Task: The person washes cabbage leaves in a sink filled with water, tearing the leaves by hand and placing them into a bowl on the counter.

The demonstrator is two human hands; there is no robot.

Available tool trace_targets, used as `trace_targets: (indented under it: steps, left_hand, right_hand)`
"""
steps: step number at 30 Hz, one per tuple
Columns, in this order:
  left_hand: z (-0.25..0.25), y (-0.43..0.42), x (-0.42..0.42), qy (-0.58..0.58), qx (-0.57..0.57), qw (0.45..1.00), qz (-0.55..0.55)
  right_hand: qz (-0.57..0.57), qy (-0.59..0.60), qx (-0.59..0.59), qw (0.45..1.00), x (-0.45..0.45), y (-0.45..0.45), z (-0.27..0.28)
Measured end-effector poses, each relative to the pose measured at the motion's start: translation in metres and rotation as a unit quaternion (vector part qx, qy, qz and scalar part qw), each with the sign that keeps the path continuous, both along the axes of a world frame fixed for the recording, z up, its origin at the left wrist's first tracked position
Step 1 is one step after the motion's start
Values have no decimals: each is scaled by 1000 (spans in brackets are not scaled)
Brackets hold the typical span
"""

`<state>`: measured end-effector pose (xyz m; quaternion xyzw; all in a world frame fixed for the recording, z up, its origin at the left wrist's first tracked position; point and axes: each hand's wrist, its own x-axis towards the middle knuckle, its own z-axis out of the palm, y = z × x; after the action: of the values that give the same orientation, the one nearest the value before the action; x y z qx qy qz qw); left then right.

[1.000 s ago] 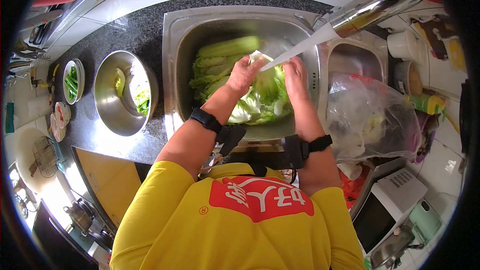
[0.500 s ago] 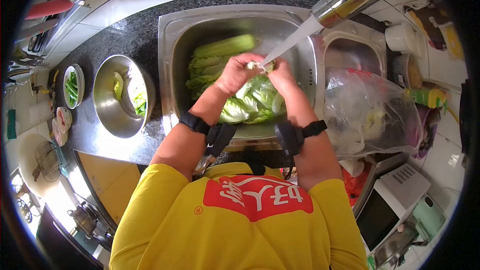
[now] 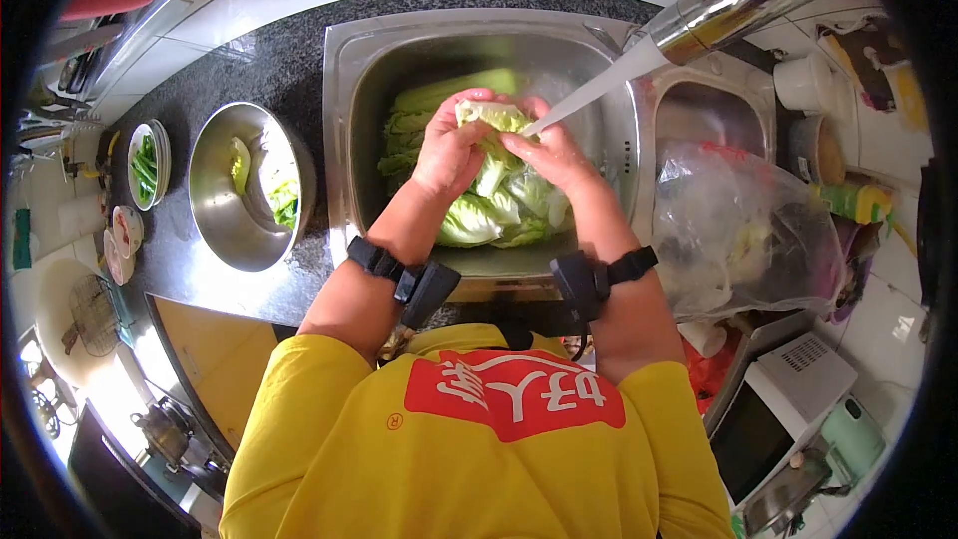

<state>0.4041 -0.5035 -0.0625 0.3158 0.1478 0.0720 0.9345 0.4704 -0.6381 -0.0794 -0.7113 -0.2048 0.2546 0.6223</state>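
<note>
Head view: left hand (image 3: 448,148) and right hand (image 3: 551,152) both grip a lettuce leaf (image 3: 491,117) over the sink (image 3: 337,120), where a water stream (image 3: 602,93) slants in from the faucet (image 3: 748,5) at two o'clock. More lettuce leaves (image 3: 473,221) lie at six o'clock, below the hands. Rinsing seems the step underway; the next move would call for light fingers, opening the leaf's folds to the flow.

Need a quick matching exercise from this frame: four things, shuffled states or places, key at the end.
1. metal bowl
2. tap
3. plastic bag
4. lettuce leaf

A. see-through
B. held between the left hand and right hand
C. on the dark counter
D. pouring water

Pairs: 1-C, 2-D, 3-A, 4-B
</note>
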Motion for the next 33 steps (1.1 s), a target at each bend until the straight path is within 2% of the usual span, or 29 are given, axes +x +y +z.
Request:
trace_targets:
  steps: [2,3,7,8,10,11,13,14,16,17,19,20,21,22,24,25,26,27,28,29,30,31,32,33]
  left_hand:
    - [-6,-5,9,59,-44,997,5]
    - [-10,-7,12,64,-61,996,10]
    - [-22,-16,18,82,-30,996,29]
    - [-23,-16,17,82,-29,996,28]
    - [-21,-18,13,101,-52,993,-15]
    - [-22,-19,13,102,-51,993,-17]
    - [-26,-21,12,113,-34,993,7]
    - [-28,-21,12,113,-35,993,6]
    - [-25,-19,15,151,-73,986,22]
    - [-31,-18,17,144,-71,987,22]
    - [-40,-11,18,169,-95,981,-9]
    - [-44,-5,18,194,-119,973,-40]
    - [-46,6,19,186,-212,957,-69]
    - [-47,12,16,236,-169,952,-96]
    - [-47,25,13,236,-101,959,-119]
    - [-35,26,14,235,-100,960,-118]
    - [-22,25,12,248,-2,964,-100]
    - [-13,22,10,257,96,958,-81]
    - [-14,19,8,256,96,959,-80]
    - [-19,14,5,193,42,977,-84]
    - [-27,9,4,128,-11,988,-88]
    - [-37,3,3,80,125,984,-99]
    - [-46,-3,3,38,259,961,-91]
    - [-35,-8,5,90,101,989,-57]
  right_hand:
    - [10,71,-84,994,2,-5,5]
    - [35,59,-112,991,3,-5,10]
    - [58,94,-212,971,2,-7,19]
    - [58,94,-211,971,1,-8,15]
    - [43,167,-104,980,-1,-14,4]
    - [40,168,-103,980,0,-16,-11]
    - [56,217,-233,946,3,-16,-27]
    - [56,217,-234,946,3,-20,-33]
    - [73,149,-154,974,-1,-14,2]
    - [73,149,-154,974,0,-13,15]
    - [145,-8,-256,956,0,-11,30]
    - [145,-8,-255,956,0,-10,25]
    - [204,-99,-292,929,0,-10,18]
    - [260,-188,-326,889,1,-11,11]
    - [262,-230,-342,873,3,-18,-1]
    - [165,-136,-325,921,3,-18,-6]
    - [66,-38,-302,950,3,-19,-11]
    - [-10,79,-230,970,3,-19,11]
    - [-9,78,-230,970,2,-18,2]
    - [-89,259,-85,958,0,-17,-15]
    - [-164,423,65,889,-1,-14,-23]
    - [-206,429,61,877,-8,-1,16]
    - [-206,429,60,877,-12,8,11]
    - [-184,344,61,919,-14,16,4]
